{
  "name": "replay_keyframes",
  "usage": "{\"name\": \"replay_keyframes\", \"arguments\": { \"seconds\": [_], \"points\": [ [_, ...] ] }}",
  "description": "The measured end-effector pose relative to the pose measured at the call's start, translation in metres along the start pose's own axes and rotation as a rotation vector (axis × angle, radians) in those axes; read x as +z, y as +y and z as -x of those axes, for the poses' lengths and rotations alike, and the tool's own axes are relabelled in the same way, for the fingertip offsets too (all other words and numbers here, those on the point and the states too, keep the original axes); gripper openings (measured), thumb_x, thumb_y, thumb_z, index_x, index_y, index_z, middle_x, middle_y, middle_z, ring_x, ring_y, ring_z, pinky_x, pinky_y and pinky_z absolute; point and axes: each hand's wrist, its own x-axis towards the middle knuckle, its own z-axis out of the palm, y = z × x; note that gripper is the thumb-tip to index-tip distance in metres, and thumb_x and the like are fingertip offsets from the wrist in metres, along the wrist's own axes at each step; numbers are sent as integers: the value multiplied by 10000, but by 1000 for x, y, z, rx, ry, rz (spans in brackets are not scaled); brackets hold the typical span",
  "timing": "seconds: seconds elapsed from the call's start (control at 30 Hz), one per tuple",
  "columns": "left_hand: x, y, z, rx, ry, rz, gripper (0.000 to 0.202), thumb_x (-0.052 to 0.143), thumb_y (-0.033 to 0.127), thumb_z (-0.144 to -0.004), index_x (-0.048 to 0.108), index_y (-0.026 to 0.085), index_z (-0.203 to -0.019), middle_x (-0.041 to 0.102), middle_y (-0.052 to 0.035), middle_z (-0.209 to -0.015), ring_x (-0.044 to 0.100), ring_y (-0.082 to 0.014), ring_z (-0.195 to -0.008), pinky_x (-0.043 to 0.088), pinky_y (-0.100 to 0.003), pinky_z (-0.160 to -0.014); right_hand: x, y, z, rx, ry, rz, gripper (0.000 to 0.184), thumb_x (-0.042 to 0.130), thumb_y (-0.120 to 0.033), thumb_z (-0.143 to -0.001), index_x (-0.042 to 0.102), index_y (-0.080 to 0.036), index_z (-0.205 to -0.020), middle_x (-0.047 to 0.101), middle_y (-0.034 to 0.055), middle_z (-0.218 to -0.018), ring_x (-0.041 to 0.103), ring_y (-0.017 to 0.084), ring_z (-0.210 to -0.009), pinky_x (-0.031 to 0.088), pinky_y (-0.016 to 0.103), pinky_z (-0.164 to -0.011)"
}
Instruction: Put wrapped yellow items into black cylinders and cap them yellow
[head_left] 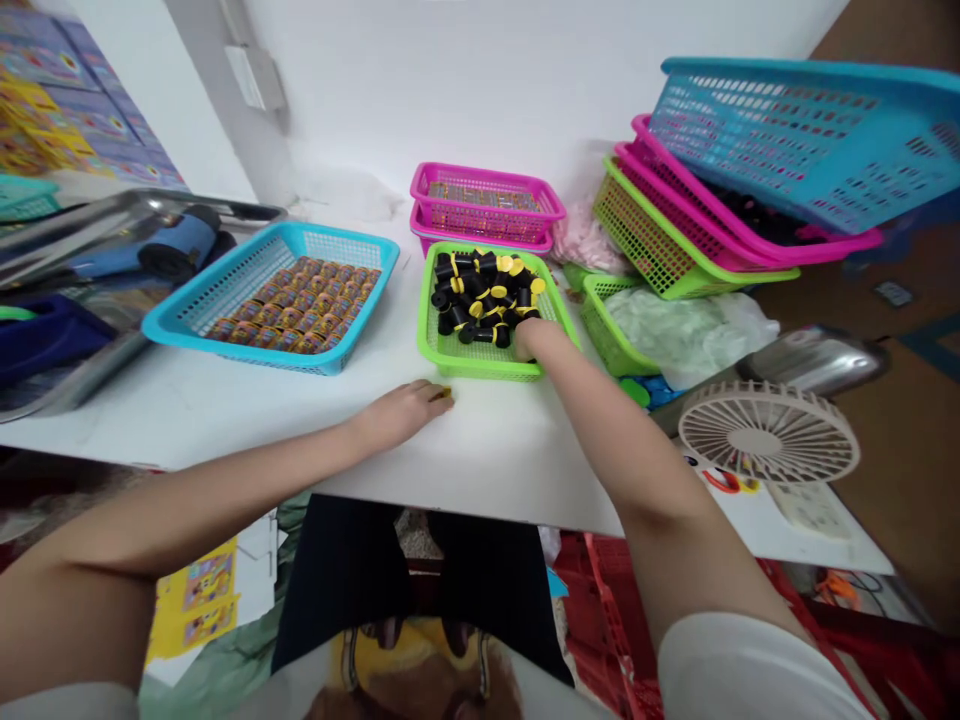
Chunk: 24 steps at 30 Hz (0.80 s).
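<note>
So the right hand (pixel 534 340) is reaching into the green basket (pixel 480 355) in the middle of the white worktop (pixel 495 450), fingers down among the pile of little black and yellow caps (pixel 487 290) heaped toward the back of it. Can't really tell if the fingers are closed on one or just touching the pile, they're kind of buried at the edge of it. The left hand (pixel 401 410) is resting on the worktop just in front of that basket, fingers curled together, pinching a small dark and yellowish piece (pixel 442 394) at the fingertips. Left of the green basket there's a blue basket (pixel 225 300) with neat rows of brownish printed little items (pixel 300 300) filling most of it. Behind the green one, two pink baskets (pixel 484 205) are stacked. Off to the right is a tilted stack of baskets (pixel 750 170), green, pink and blue on top, leaning over another small green basket holding a crumpled plastic bag (pixel 690 335). A small white fan (pixel 769 435) lies near the right edge of the worktop.
</note>
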Motion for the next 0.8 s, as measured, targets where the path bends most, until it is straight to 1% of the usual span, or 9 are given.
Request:
{"name": "replay_keyframes", "arguments": {
  "seconds": [0.1, 0.17, 0.23, 0.33, 0.43, 0.5, 0.67, 0.73, 0.8],
  "points": [
    [-6, 8, -1, -22, -57, -69, 524, 442, 9, -984, 576, 199, -1453, 707, -163, -1315, 717, -237, -1143, 592, -365, -966, -11, 1, 13, 66, -60, 34, 267, 871, -219, -616, 767, -168, -856, 762, 149, -910, 732, 323, -919, 586, 442, -844],
    [-8, 17, 1, -23, -95, -124, 600, 413, -22, -966, 525, 209, -1508, 735, -167, -1202, 738, -250, -1071, 617, -367, -888, -18, 3, 27, 56, 10, -6, 248, 793, -326, -741, 755, -184, -942, 762, 139, -969, 722, 305, -956, 572, 409, -844],
    [-8, 24, 2, -37, -112, -147, 674, 406, -37, -953, 460, 242, -1564, 746, -136, -1099, 751, -231, -986, 621, -328, -820, -20, 6, 41, 31, 208, -149, 259, 702, -393, -837, 726, -201, -1010, 751, 100, -937, 704, 258, -902, 554, 372, -814],
    [-6, 27, 7, -130, -79, -132, 751, 431, -23, -946, 376, 313, -1616, 747, -61, -1002, 745, -171, -853, 581, -231, -722, -15, 7, 61, -56, 556, -452, 226, 693, -399, -852, 679, -215, -983, 683, 14, -786, 621, 176, -718, 520, 323, -742],
    [-7, 23, 15, -239, -15, -76, 724, 451, 32, -963, 373, 313, -1625, 753, -9, -916, 731, -147, -770, 534, -191, -657, -4, 6, 76, -175, 734, -655, 229, 716, -426, -840, 638, -231, -932, 620, -30, -742, 557, 135, -663, 508, 294, -710],
    [-13, 19, 20, -277, 95, 20, 646, 441, 73, -987, 441, 293, -1595, 763, 2, -895, 724, -136, -745, 532, -187, -660, 6, 6, 85, -229, 807, -751, 261, 715, -466, -847, 628, -237, -935, 607, -35, -744, 553, 128, -662, 514, 286, -700],
    [-53, 20, 9, -336, 621, 461, 398, 646, 266, -968, 694, 233, -1362, 774, -13, -933, 711, -121, -775, 605, -217, -726, 30, 11, 105, -250, 947, -887, 306, 720, -514, -870, 628, -256, -1007, 647, -25, -816, 590, 134, -682, 544, 310, -720],
    [-66, 24, -8, -341, 719, 648, 310, 738, 308, -904, 780, 198, -1191, 764, -38, -949, 712, -139, -818, 617, -234, -691, 36, 13, 111, -260, 975, -924, 297, 729, -504, -875, 631, -260, -1014, 650, -23, -824, 602, 138, -696, 553, 320, -734],
    [-69, 26, -28, -341, 791, 782, 203, 788, 348, -862, 812, 181, -976, 755, -60, -952, 716, -158, -849, 608, -246, -656, 40, 14, 115, -273, 982, -956, 281, 733, -490, -880, 635, -261, -1008, 647, -23, -817, 608, 137, -706, 559, 319, -737]
  ]
}}
